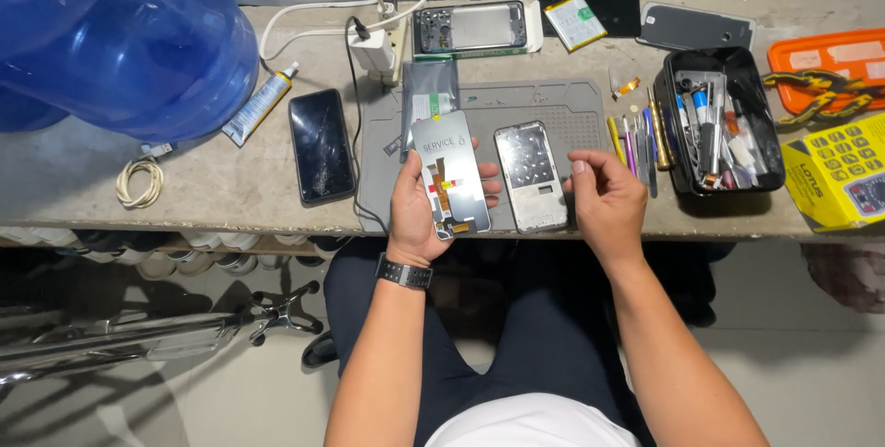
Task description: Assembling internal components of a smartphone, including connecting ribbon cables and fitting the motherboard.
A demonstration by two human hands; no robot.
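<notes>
Screen panel (450, 173) sits back-side up in the left hand (419, 212), fingers wrapped around its edges so the orange ribbon cable faces the camera, probably to keep it easy to check. It's held just over the grey work mat (562, 101), right beside the bare phone frame (531, 176) lying flat there. Right hand (604, 203) hovers half curled and empty, thumb next to the frame's edge. Black tool tray (721, 120) stays within easy reach, cracked phone (322, 146) parked off to the left.

Screen panel (450, 173): matt grey metal back; phone frame (531, 176): shiny metal; mat (572, 106): matt rubber.
</notes>
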